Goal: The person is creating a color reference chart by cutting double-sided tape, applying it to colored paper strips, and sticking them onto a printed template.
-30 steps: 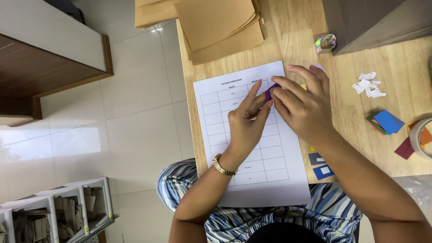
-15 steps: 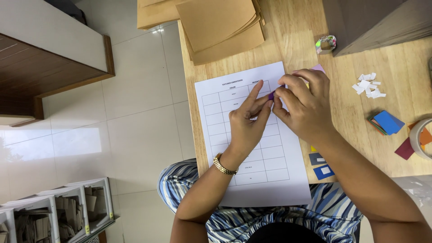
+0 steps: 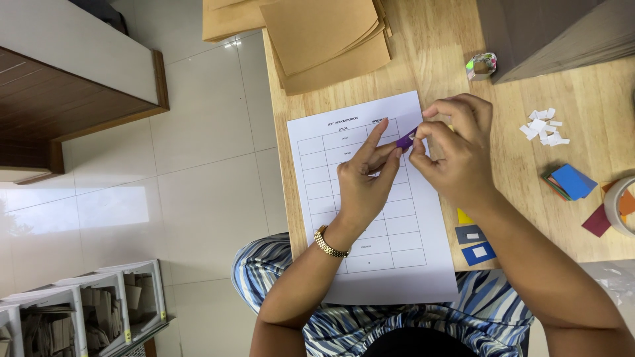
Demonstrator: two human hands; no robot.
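Observation:
A white sheet point(image 3: 390, 264) printed with a table of boxes lies on the wooden table point(image 3: 436, 66). Over its upper right part both hands meet on a small purple card piece point(image 3: 405, 139). My left hand point(image 3: 364, 182), with a gold watch at the wrist, pinches the piece from the left with fingers stretched out. My right hand point(image 3: 456, 155) picks at the piece's right edge with thumb and fingertips. Most of the purple piece is hidden by the fingers.
Brown envelopes point(image 3: 324, 36) are stacked at the table's far edge. White paper scraps point(image 3: 542, 127), a stack of coloured cards point(image 3: 569, 182), small blue and yellow squares point(image 3: 473, 241), a tape roll point(image 3: 622, 205) and a small shiny object point(image 3: 481, 66) lie to the right. A grey box point(image 3: 562, 30) stands far right.
Both hands have lifted slightly and my right fingers have curled in tighter at the purple piece's edge. The sheet has not moved.

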